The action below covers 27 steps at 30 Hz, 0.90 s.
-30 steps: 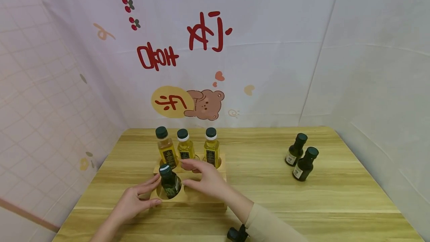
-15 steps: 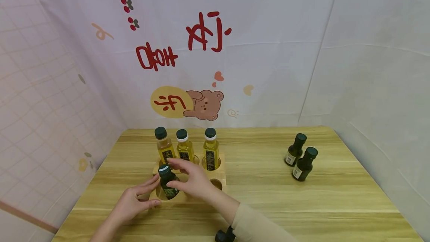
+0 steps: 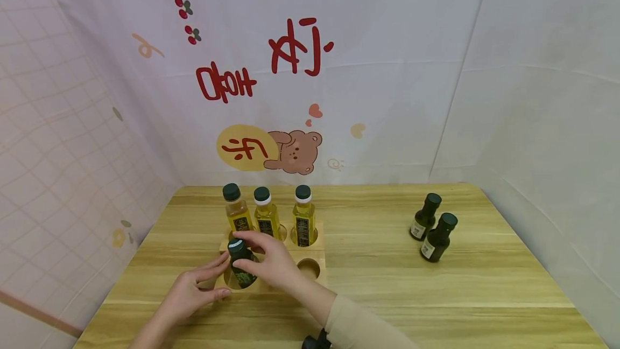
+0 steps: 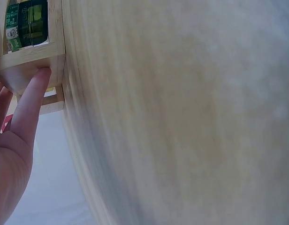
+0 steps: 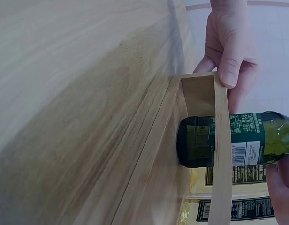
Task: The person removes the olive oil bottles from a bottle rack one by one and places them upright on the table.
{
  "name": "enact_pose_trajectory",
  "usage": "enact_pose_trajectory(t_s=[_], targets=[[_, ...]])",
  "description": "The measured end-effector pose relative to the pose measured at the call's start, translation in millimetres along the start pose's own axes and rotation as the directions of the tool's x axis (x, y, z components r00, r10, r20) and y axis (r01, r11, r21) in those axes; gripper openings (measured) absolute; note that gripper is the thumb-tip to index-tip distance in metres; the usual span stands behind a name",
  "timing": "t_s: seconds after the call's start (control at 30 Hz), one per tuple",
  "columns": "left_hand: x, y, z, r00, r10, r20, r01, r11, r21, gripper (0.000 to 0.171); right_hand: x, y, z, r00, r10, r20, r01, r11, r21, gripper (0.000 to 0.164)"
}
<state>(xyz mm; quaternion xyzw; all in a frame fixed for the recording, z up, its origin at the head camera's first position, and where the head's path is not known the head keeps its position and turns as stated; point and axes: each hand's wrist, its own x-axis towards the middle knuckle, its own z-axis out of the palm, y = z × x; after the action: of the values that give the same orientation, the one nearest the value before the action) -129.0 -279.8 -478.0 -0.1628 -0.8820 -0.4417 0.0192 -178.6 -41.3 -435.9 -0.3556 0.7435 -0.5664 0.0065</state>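
A two-tier wooden bottle rack (image 3: 321,262) stands on the table. In its front left hole sits a dark green glass bottle (image 3: 245,278), slightly tilted in the head view; the right wrist view shows its base inside the rack. My left hand (image 3: 195,291) grips the rack's left end, its thumb on the front corner (image 5: 220,77) and a fingertip on the end panel. My right hand (image 3: 272,264) reaches around the bottle's upper part, thumb in front and index finger behind the cap. The right wrist view shows its fingertips touching the bottle's shoulder.
Three yellow oil bottles with green caps, one being the rightmost bottle (image 3: 303,217), stand in the rack's back row. Two dark green bottles (image 3: 436,241) stand on the right. A black object (image 3: 314,343) lies at the bottom edge, partly behind the right sleeve.
My right hand has moved left from beside the green bottle to around its top, uncovering the front right hole. My left hand stays at the rack's left end.
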Motion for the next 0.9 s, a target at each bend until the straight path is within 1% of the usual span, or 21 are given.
enact_pose_trajectory(t_s=[0.23,0.43,0.53,0.9], targets=[[-0.4,-0.7,0.1,1.000,-0.012,0.011,0.013,0.999,-0.035,0.061,3.7,-0.5,5.2,0.998,0.028,-0.052,-0.028,1.000,0.004,0.041],[-1.0,0.6,0.1,1.000,-0.026,0.016,0.027,0.999,-0.041,0.061,4.5,0.3,7.9,0.996,0.047,-0.081,-0.046,0.999,0.003,0.037],[-1.1,1.0,0.2,0.999,-0.032,0.017,0.032,0.999,-0.036,0.061,4.3,1.3,8.5,0.995,0.047,-0.088,-0.047,0.999,0.005,0.036],[0.2,0.1,0.5,1.000,-0.016,0.004,0.016,1.000,-0.009,0.060,1.5,-0.7,10.1,0.994,0.020,-0.109,-0.021,1.000,-0.004,0.034]])
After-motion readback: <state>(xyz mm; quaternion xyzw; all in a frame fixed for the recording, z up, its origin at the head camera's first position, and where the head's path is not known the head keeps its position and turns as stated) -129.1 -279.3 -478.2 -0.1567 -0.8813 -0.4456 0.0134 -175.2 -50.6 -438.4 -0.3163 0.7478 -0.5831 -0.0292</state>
